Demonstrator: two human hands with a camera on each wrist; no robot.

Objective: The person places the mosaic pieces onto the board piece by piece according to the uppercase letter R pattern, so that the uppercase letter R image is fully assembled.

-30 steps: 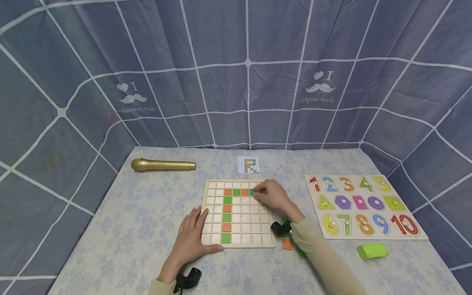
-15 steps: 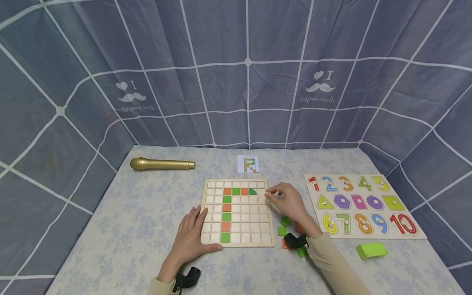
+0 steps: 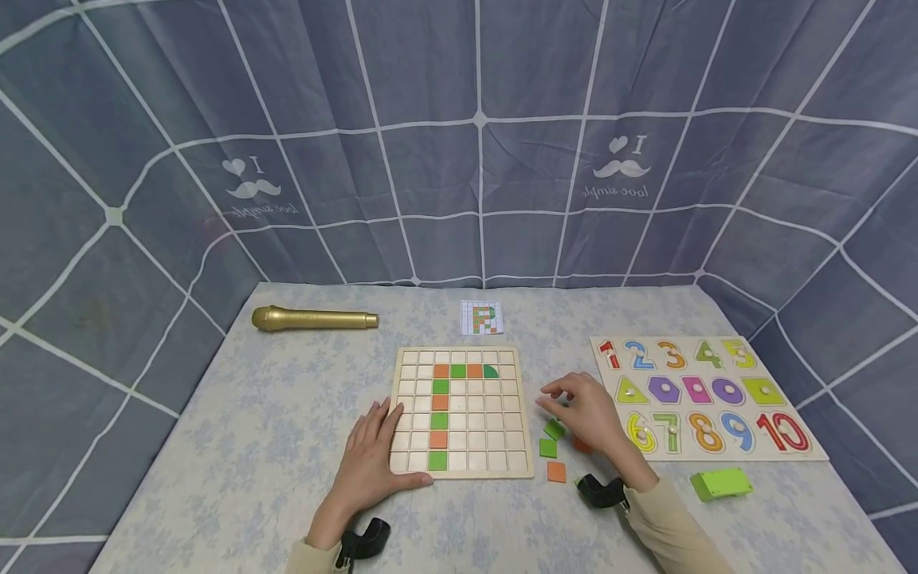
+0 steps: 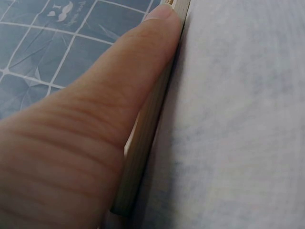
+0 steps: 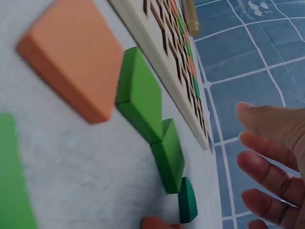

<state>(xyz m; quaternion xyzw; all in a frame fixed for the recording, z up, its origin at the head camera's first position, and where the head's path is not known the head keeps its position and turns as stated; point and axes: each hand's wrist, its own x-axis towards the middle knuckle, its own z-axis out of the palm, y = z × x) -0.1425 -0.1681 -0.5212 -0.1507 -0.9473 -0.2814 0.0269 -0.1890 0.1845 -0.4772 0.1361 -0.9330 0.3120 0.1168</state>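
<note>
A wooden grid board (image 3: 527, 470) lies mid-table with orange and green square tiles in a column and along a row. A dark green rounded tile (image 3: 491, 371) ends that row. My left hand (image 3: 369, 450) rests at the board's lower left corner, its thumb (image 4: 143, 52) along the front edge. My right hand (image 3: 584, 410) hovers right of the board with nothing in its loosely bent fingers. Under and beside it lie loose tiles: green ones (image 3: 548, 448), an orange one (image 3: 556, 472) and, in the right wrist view, a dark green rounded one (image 5: 188, 201).
A small pattern card (image 3: 482, 317) lies behind the board. A gold microphone (image 3: 315, 319) is at the back left. On the right lie a number and shape puzzle board (image 3: 706, 399) and a lime green block (image 3: 721, 484). Grid-patterned curtains surround the table.
My right hand has let go of the dark green rounded tile in the row and drawn back right and toward me, over the loose tiles. The left hand stays put.
</note>
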